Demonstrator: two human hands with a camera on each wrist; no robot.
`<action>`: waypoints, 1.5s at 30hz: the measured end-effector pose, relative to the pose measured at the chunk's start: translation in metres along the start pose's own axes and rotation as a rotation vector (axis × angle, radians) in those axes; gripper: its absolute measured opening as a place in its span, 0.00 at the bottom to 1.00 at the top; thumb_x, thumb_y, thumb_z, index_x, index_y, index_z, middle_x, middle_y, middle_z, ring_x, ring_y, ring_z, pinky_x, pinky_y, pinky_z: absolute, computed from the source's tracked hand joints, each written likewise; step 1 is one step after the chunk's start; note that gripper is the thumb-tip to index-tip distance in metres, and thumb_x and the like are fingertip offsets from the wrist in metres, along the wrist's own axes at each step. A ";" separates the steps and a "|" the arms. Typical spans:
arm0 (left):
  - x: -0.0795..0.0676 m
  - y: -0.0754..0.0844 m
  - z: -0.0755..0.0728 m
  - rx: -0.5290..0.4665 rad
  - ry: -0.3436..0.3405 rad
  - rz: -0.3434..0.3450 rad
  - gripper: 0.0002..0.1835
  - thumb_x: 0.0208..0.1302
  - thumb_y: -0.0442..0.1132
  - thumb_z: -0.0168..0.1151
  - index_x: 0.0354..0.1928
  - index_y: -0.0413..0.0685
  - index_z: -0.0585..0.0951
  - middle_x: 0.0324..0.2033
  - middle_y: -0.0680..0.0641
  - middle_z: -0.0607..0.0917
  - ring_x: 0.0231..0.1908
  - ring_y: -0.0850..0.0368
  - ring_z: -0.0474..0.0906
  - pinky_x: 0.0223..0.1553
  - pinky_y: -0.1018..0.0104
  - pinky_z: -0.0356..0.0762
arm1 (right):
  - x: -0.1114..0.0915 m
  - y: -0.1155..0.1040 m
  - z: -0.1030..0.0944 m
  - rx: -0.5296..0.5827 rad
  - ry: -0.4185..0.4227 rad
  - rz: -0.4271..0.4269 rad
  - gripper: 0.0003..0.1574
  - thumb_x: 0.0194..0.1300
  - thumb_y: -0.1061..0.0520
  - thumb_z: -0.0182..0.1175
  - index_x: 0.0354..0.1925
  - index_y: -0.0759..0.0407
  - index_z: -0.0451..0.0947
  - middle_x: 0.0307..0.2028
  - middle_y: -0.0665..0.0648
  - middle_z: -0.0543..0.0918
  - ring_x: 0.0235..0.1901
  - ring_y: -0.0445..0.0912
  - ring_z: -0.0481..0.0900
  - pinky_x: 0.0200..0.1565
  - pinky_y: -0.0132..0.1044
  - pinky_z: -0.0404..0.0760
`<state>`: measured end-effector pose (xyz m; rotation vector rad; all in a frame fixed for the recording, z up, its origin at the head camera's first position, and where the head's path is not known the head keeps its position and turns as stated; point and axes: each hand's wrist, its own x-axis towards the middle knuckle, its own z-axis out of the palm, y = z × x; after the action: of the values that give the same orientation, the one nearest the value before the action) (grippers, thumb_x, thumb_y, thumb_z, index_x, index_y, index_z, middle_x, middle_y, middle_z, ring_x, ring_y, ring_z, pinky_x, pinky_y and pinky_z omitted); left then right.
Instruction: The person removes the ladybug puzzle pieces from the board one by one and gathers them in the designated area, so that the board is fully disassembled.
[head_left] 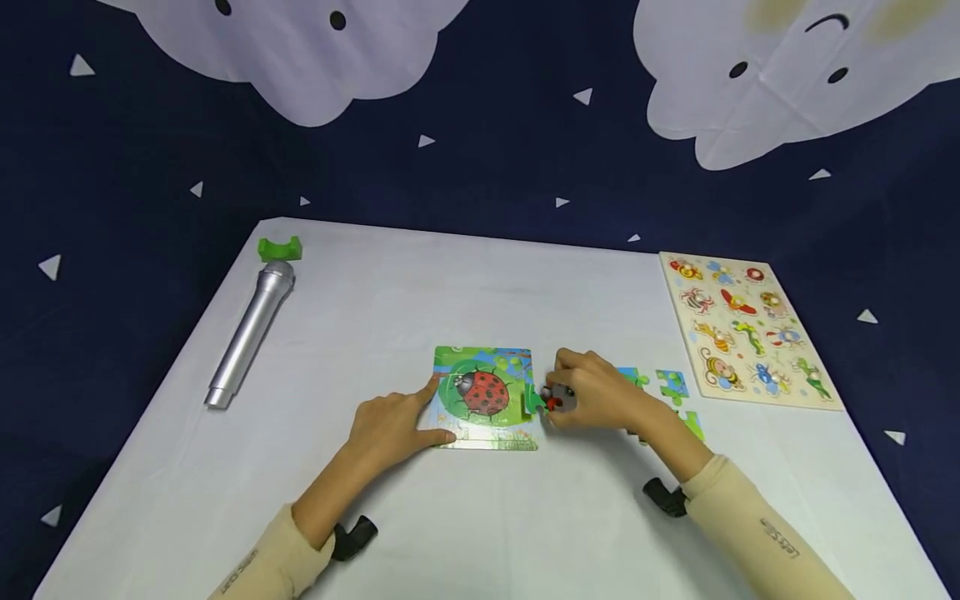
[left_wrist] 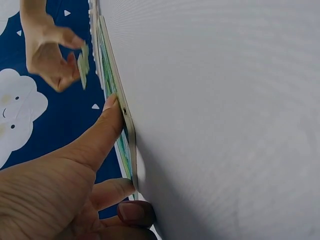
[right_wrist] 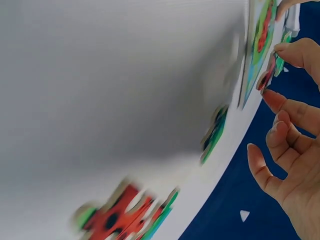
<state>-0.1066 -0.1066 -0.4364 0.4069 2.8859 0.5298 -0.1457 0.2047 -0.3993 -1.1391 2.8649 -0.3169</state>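
Observation:
A square ladybug puzzle board [head_left: 482,395] lies flat on the white table. My left hand [head_left: 390,429] rests at its left side, the straight thumb on the near corner and the index finger along the left edge. In the left wrist view the thumb [left_wrist: 102,135] lies over the board's rim. My right hand [head_left: 600,392] is just right of the board. Thumb and index finger pinch a puzzle piece [right_wrist: 269,74] with red and black on it, tilted up from the table. Its other fingers are loosely bent. Loose puzzle pieces [head_left: 672,384] lie beyond that hand, partly hidden by it.
A wooden board with insect pictures [head_left: 750,333] lies at the right. At the left are a silver toy microphone [head_left: 251,333] and, at its head, a green arched block [head_left: 280,249]. A dark cloth with clouds [head_left: 487,183] hangs behind the table.

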 end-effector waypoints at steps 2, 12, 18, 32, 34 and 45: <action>0.000 0.000 0.000 -0.001 -0.002 -0.003 0.51 0.47 0.67 0.72 0.71 0.51 0.70 0.20 0.44 0.81 0.19 0.56 0.64 0.17 0.63 0.60 | -0.010 0.003 0.000 -0.012 0.006 0.007 0.29 0.46 0.46 0.75 0.43 0.64 0.87 0.33 0.49 0.73 0.29 0.39 0.65 0.40 0.41 0.72; 0.000 0.000 0.001 0.004 -0.002 0.004 0.51 0.48 0.67 0.72 0.71 0.49 0.70 0.21 0.44 0.82 0.20 0.56 0.68 0.18 0.63 0.62 | -0.039 0.017 0.005 -0.034 0.022 0.027 0.24 0.46 0.48 0.74 0.40 0.60 0.87 0.33 0.47 0.74 0.30 0.38 0.65 0.39 0.39 0.69; 0.001 0.001 0.002 0.007 0.008 0.014 0.50 0.48 0.66 0.72 0.71 0.49 0.71 0.20 0.44 0.82 0.19 0.56 0.68 0.18 0.63 0.62 | -0.045 0.020 0.007 -0.050 0.027 0.030 0.21 0.45 0.49 0.75 0.38 0.59 0.86 0.34 0.48 0.75 0.31 0.38 0.66 0.40 0.41 0.68; 0.000 0.002 0.000 0.012 0.020 0.023 0.50 0.48 0.65 0.73 0.70 0.47 0.72 0.14 0.48 0.76 0.18 0.57 0.64 0.17 0.64 0.60 | -0.043 0.017 0.011 -0.051 0.033 0.033 0.37 0.48 0.41 0.77 0.50 0.63 0.84 0.35 0.49 0.75 0.28 0.37 0.63 0.38 0.40 0.68; 0.000 0.003 0.000 0.017 0.022 0.026 0.49 0.48 0.65 0.73 0.70 0.47 0.72 0.13 0.49 0.74 0.18 0.57 0.64 0.16 0.64 0.59 | -0.039 0.011 0.012 -0.046 0.044 0.021 0.39 0.49 0.39 0.76 0.52 0.62 0.84 0.34 0.50 0.75 0.27 0.36 0.62 0.39 0.39 0.67; -0.002 0.011 -0.003 0.050 0.037 0.046 0.47 0.50 0.68 0.70 0.70 0.53 0.72 0.26 0.42 0.86 0.21 0.55 0.73 0.19 0.62 0.64 | -0.004 -0.028 0.021 0.071 -0.027 0.009 0.43 0.51 0.35 0.74 0.57 0.61 0.82 0.37 0.47 0.72 0.31 0.38 0.64 0.40 0.36 0.65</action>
<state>-0.1025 -0.0982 -0.4296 0.4770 2.9365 0.4778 -0.1215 0.1843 -0.4146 -1.1090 2.8101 -0.3963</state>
